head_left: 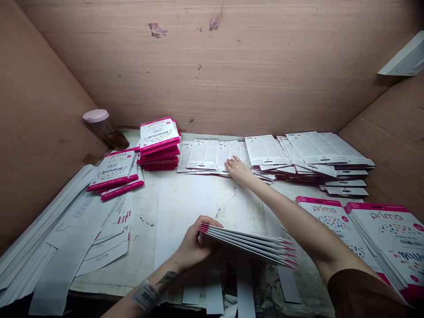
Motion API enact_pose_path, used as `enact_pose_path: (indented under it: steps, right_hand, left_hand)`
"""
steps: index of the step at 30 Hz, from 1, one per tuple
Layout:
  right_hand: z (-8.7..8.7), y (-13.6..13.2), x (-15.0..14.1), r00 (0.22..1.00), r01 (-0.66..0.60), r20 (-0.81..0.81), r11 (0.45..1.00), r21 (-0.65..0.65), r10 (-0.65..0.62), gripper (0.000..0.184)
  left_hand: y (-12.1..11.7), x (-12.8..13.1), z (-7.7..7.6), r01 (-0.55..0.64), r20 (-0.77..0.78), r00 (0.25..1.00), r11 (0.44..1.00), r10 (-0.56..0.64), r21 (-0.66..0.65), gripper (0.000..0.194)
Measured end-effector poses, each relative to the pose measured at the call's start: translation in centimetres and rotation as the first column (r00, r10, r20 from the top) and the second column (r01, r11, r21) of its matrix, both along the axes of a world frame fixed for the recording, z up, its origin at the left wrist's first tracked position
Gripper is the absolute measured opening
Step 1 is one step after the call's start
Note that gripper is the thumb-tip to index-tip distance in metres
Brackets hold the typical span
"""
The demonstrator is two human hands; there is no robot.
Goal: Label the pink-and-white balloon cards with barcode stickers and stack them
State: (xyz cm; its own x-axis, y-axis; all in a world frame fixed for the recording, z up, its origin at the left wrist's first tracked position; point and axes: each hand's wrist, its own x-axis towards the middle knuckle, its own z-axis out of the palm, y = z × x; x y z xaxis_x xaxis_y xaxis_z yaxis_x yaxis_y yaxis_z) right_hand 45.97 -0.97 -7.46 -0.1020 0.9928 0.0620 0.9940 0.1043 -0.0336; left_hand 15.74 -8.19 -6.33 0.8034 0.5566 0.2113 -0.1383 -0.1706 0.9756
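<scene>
Head view: left hand [194,244] gripping cards [248,245], fingers hidden; right hand [237,171] flat on leaflets [202,154]

Your left hand [194,243] grips a fanned bundle of white folded cards [248,247] with pink edges, and a barcode wristband [145,295] circles that wrist. Your right hand [238,171], its arm running back to a brown sleeve [361,300], rests open on the near edge of overlapping printed leaflets [265,150], their print too small to read. Pink-edged "birthday" packs [159,143] stack just beside them on the scuffed worktop [195,207], "prima" packs [384,234] lie at right, flat die-cut card blanks [102,234] lie at left, and a pink-lidded jar [104,128] stands by the plywood wall [205,66]
</scene>
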Motion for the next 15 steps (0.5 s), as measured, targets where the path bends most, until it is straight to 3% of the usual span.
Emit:
enact_pose_path:
  steps: [4, 7, 10, 11, 13, 15]
  right_hand:
    - [-0.4, -1.3, -0.2, 0.998, 0.058, -0.030, 0.998, 0.019, -0.058, 0.048]
    - [0.5, -2.4, -0.6, 0.992, 0.111, -0.063, 0.994, 0.022, -0.109, 0.053]
    - [3.1, -6.6, -0.7, 0.939, 0.122, -0.331, 0.990, 0.064, -0.095, 0.068]
    - [4.0, -9.0, -0.7, 0.867, 0.111, -0.495, 0.990, 0.082, -0.056, 0.068]
    - [5.1, -14.8, -1.0, 0.635, 0.038, -0.771, 0.995, 0.089, 0.045, 0.067]
    - [4.8, -20.6, -2.4, 0.395, -0.111, -0.915, 0.993, 0.045, 0.085, 0.095]
  left_hand:
    - [-0.1, -0.4, -0.4, -0.005, -0.009, 1.000, 1.000, 0.005, 0.002, 0.029]
    - [-0.3, -0.4, -0.4, -0.015, -0.015, 1.000, 1.000, 0.015, 0.005, 0.026]
    - [-0.5, -0.4, -0.2, -0.031, -0.037, 0.999, 0.999, 0.030, -0.016, 0.026]
    - [-0.5, -0.4, -0.2, -0.035, -0.040, 0.999, 0.999, 0.035, -0.021, 0.025]
    - [-0.5, -0.4, -0.2, -0.038, -0.040, 0.999, 0.999, 0.037, -0.019, 0.024]
    - [-0.4, -0.5, -0.3, -0.031, -0.042, 0.999, 1.000, 0.031, -0.003, 0.023]
